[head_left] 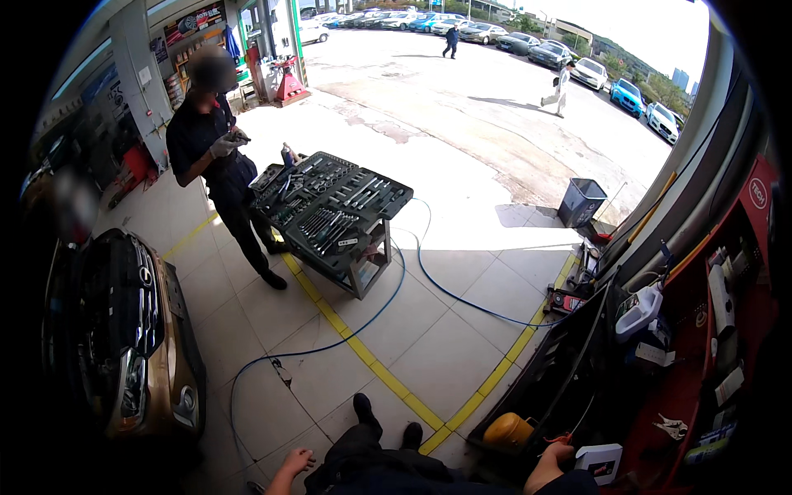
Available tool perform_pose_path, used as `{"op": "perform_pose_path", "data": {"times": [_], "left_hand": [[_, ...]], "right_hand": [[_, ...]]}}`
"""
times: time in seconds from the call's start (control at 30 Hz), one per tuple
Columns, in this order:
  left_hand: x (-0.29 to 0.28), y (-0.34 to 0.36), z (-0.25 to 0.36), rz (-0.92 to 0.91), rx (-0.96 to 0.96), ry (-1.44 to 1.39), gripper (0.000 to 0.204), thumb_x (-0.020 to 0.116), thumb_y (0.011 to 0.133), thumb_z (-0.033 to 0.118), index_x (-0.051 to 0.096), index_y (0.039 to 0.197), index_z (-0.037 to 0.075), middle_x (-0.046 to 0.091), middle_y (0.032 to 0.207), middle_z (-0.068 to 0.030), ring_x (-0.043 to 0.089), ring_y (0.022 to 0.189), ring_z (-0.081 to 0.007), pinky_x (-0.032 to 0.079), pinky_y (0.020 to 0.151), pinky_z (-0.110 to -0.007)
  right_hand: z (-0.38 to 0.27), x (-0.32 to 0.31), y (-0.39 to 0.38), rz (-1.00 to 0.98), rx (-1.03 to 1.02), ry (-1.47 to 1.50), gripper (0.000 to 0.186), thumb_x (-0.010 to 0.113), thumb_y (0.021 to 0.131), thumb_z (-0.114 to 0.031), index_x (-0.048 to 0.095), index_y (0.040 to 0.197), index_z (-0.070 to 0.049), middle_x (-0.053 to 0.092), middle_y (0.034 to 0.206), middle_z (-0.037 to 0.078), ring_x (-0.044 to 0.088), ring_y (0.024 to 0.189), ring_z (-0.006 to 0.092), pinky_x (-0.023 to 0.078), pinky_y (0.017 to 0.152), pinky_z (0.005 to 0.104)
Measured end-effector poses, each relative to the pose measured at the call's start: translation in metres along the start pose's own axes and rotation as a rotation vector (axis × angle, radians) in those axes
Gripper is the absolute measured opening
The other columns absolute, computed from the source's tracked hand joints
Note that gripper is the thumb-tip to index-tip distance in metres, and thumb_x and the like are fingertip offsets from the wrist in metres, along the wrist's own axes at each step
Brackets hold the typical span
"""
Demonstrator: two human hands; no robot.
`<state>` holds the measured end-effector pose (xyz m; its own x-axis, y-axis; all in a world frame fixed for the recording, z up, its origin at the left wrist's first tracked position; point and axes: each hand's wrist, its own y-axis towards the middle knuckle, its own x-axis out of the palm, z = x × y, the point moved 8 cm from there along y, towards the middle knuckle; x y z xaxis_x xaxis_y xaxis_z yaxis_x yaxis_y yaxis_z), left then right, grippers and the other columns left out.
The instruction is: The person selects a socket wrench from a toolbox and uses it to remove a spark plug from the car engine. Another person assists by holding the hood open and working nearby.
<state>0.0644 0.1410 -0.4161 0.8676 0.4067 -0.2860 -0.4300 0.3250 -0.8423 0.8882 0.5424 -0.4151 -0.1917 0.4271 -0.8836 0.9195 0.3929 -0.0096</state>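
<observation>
My left hand [298, 462] hangs beside my leg at the lower edge, its fingers loosely apart and nothing seen in it. On the right, my right hand [556, 455] reaches to the workbench side, closed around a small orange-red item [563, 437] whose kind I cannot make out. A thin pale cord rises from near that item. Just left of this hand, a rounded yellow object [508, 430] lies in a long black tray [544, 392]. A white box [599, 463] with dark print stands right beside my right wrist.
A red shelf unit [755, 247] holds bottles and locking pliers [671, 426]. Ahead, a co-worker [216, 157] in gloves handles a small part by a cart [360, 280] bearing an open socket set [330, 206]. A blue hose [330, 351] crosses the tiles. A gold car [144, 330] stands left.
</observation>
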Motion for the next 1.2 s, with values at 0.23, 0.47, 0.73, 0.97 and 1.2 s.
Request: {"op": "perform_pose_path", "data": {"times": [0.23,0.47,0.73,0.97,1.2], "left_hand": [[0.027,0.068,0.047,0.161,0.153,0.143,0.038,0.064,0.096,0.038,0.072,0.114,0.006,0.076,0.102,-0.0118,0.071,0.094,-0.0277,0.056,0.082,-0.041],[-0.044,0.068,-0.051,0.219,0.195,-0.151,0.041,0.066,0.094,0.043,0.073,0.117,0.009,0.073,0.115,-0.0144,0.07,0.103,-0.0306,0.054,0.091,-0.042],[-0.175,-0.004,-0.196,0.583,-0.192,-0.817,0.034,0.058,0.103,0.031,0.066,0.123,0.004,0.072,0.107,-0.0115,0.069,0.086,-0.02,0.057,0.073,-0.039],[-0.111,-0.022,-0.276,0.6,-0.479,-1.189,0.029,0.061,0.1,0.024,0.067,0.116,0.001,0.074,0.095,-0.0144,0.07,0.072,-0.0236,0.056,0.063,-0.04],[-0.104,0.032,-0.277,0.257,-0.534,-1.226,0.029,0.062,0.095,0.024,0.069,0.113,0.003,0.075,0.098,-0.0149,0.072,0.077,-0.0274,0.058,0.066,-0.044]], "right_hand": [[-0.177,0.109,-0.234,-0.91,-0.412,0.156,0.027,0.051,0.098,-0.01,0.06,0.121,0.0,0.072,0.096,0.023,0.072,0.076,0.0366,0.058,0.065,0.0483],[-0.178,0.173,-0.538,-1.73,-0.752,-0.663,0.038,0.056,0.101,-0.023,0.054,0.131,0.0,0.073,0.099,0.022,0.073,0.075,0.0352,0.061,0.062,0.048],[-0.257,0.208,-0.768,-1.73,-0.913,-0.728,0.032,0.051,0.098,-0.02,0.059,0.122,0.0,0.074,0.094,0.02,0.07,0.068,0.0295,0.056,0.055,0.0414],[-0.287,0.231,-0.914,-1.733,-1.065,-0.943,0.032,0.053,0.099,-0.018,0.056,0.125,0.0,0.073,0.095,0.023,0.072,0.069,0.0353,0.058,0.057,0.0455],[-0.296,0.27,-1.035,-1.777,-1.037,-1.027,0.032,0.053,0.099,-0.019,0.054,0.125,-0.001,0.071,0.098,0.025,0.072,0.072,0.0393,0.059,0.059,0.0502]]}}
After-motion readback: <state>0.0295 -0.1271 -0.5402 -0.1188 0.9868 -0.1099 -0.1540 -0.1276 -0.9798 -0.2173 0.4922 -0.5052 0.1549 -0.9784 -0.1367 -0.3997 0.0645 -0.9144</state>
